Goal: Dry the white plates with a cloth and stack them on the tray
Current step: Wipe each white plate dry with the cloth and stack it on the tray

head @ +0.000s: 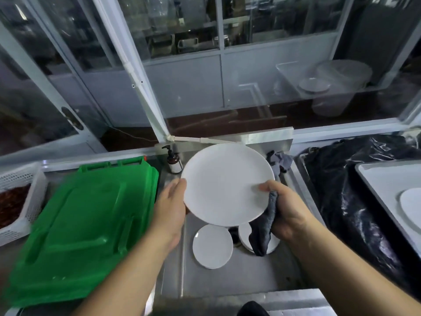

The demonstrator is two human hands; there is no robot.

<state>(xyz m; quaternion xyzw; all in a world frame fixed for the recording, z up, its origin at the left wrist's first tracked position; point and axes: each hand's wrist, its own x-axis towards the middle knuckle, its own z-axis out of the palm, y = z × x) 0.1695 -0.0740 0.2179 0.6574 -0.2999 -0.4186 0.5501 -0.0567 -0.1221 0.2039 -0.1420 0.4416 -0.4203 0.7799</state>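
A large white plate (225, 183) is held above the steel sink (227, 279), tilted toward me. My left hand (170, 206) grips its left rim. My right hand (282, 206) pinches the right rim with the thumb on the plate's face and holds a dark grey cloth (264, 226) that hangs down below the plate. Down in the sink lie a small white plate (213, 246) and another white plate (245, 236), partly hidden by the cloth. At the far right a white tray (382, 185) carries one white plate (411, 206), cut off by the frame edge.
A green plastic crate lid (84, 224) lies left of the sink, beside a white perforated basket (27, 195). A brown pump bottle (173, 161) stands at the sink's back corner. A grey rag (281, 161) sits behind the plate. Black plastic sheeting (341, 185) lies under the tray.
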